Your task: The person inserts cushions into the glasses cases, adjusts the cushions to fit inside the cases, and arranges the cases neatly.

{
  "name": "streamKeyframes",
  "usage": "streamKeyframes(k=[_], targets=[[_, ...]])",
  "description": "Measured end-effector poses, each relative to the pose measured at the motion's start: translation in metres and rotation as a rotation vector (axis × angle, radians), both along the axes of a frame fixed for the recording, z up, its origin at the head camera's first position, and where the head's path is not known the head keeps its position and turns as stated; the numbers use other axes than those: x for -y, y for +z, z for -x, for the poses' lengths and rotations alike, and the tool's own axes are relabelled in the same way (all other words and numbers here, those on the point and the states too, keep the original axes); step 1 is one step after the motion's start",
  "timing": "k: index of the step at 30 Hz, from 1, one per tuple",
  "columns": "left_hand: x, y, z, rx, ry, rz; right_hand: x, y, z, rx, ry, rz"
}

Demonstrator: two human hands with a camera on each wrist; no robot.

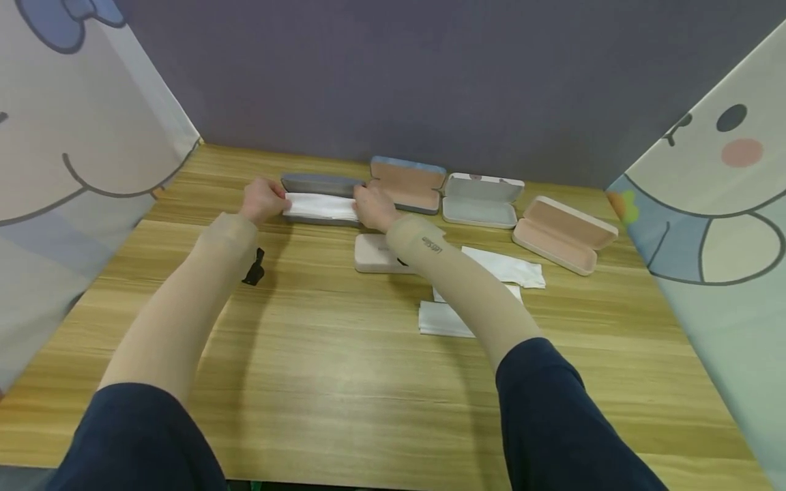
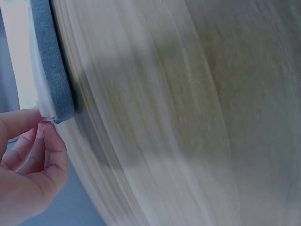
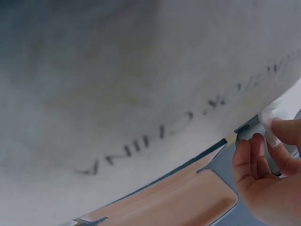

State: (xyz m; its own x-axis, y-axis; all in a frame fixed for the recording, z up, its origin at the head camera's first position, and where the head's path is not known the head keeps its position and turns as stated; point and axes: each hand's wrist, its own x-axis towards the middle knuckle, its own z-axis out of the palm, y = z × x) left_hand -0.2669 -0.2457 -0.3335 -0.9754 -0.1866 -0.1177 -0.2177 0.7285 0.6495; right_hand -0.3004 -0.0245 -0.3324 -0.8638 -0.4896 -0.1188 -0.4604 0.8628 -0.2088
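Note:
A folded white cloth (image 1: 322,206) lies in an open grey glasses case (image 1: 322,183) at the back left of the table. My left hand (image 1: 264,200) pinches the cloth's left end between thumb and fingers. That grip also shows in the left wrist view, where the hand (image 2: 33,165) is at the end of the blue-grey case (image 2: 52,66). At the other end, my right hand (image 1: 376,206) pinches the cloth. In the right wrist view its thumb and fingers (image 3: 251,162) meet on white fabric, partly cut off by the frame edge.
To the right stand more open glasses cases: peach-lined (image 1: 408,183), white (image 1: 481,201) and pink (image 1: 561,235). A closed pale case (image 1: 376,254) lies near my right wrist. White cloths (image 1: 443,319) lie partly under my right forearm. A small black item (image 1: 254,268) is beside my left forearm.

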Motion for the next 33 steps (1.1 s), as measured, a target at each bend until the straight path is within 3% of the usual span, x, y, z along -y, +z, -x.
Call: streamKeyframes(k=[11, 25, 30, 33], targets=[[-0.006, -0.009, 0.002, 0.025, 0.047, -0.046, 0.002, -0.005, -0.002, 0.004, 0.002, -0.018], [-0.003, -0.004, 0.002, 0.021, 0.058, -0.052, -0.012, -0.002, 0.003, 0.061, 0.007, 0.056], [0.003, 0.004, -0.001, 0.098, 0.055, -0.101, -0.019, 0.002, 0.006, 0.114, -0.057, 0.199], [0.006, 0.009, -0.001, 0.181, 0.040, -0.225, -0.021, 0.005, 0.008, 0.260, -0.142, 0.370]])
